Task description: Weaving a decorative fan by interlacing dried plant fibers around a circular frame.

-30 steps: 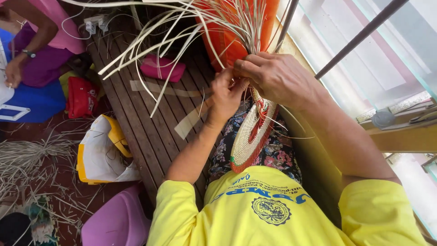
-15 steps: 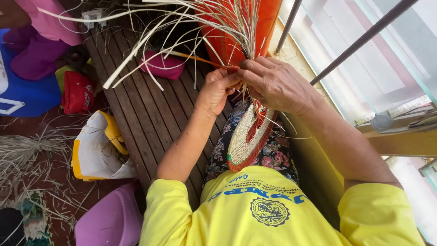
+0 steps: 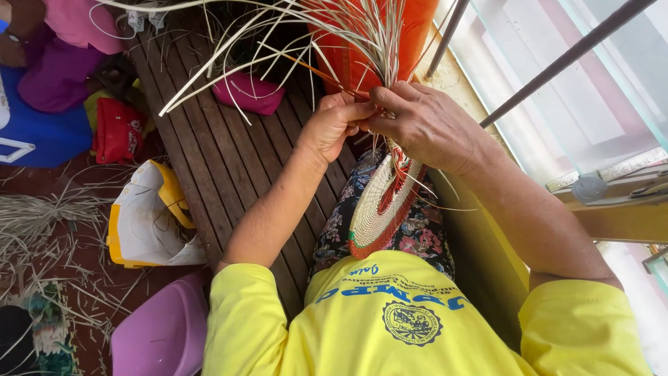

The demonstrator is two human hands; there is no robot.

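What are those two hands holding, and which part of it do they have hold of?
A round woven piece, cream with a red and green border. Both the left hand and the right hand grip its top edge, where the loose pale strips fan out.

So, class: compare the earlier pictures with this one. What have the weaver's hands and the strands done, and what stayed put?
The left hand has risen from below the right hand to meet it fingertip to fingertip at the disc's top edge. An orange strand now runs up-left from the pinch. Both hands still grip the strands. The woven disc stays on the lap and the pink pouch on the bench.
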